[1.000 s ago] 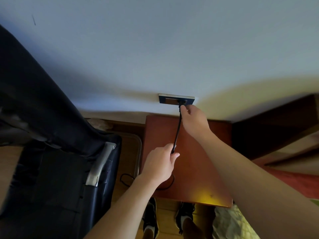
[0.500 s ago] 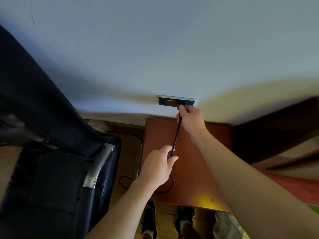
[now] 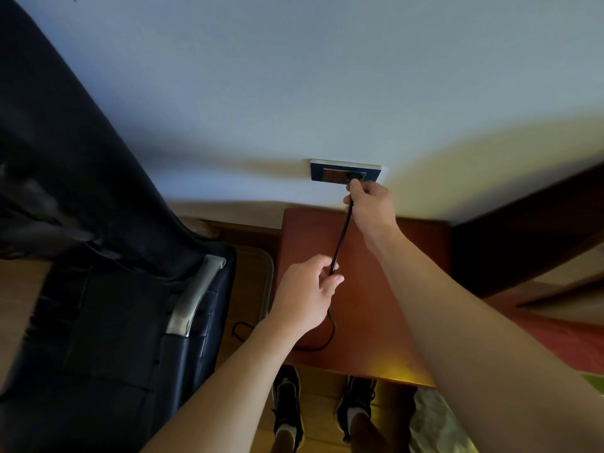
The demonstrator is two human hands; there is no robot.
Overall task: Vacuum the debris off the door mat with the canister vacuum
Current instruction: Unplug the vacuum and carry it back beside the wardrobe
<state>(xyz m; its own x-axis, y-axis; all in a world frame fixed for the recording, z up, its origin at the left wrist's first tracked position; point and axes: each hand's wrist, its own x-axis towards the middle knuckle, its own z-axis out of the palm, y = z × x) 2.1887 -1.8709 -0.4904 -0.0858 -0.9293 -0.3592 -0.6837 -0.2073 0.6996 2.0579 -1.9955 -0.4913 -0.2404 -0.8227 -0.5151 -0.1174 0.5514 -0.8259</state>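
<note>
A living room of a home is shown: a dark leather armchair (image 3: 108,322) with a chrome arm (image 3: 192,295) is set on a wooden floor (image 3: 19,295) beside a small reddish tabletop (image 3: 385,315), and a socket plate (image 3: 330,173) is mounted low on the painted wall (image 3: 327,76).

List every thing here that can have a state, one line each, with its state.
plug: at the wall socket; whether fully in, cannot tell.
cord: straight between the hands, slack loop below.
right hand: pinches the plug.
left hand: grips the cord.
</note>
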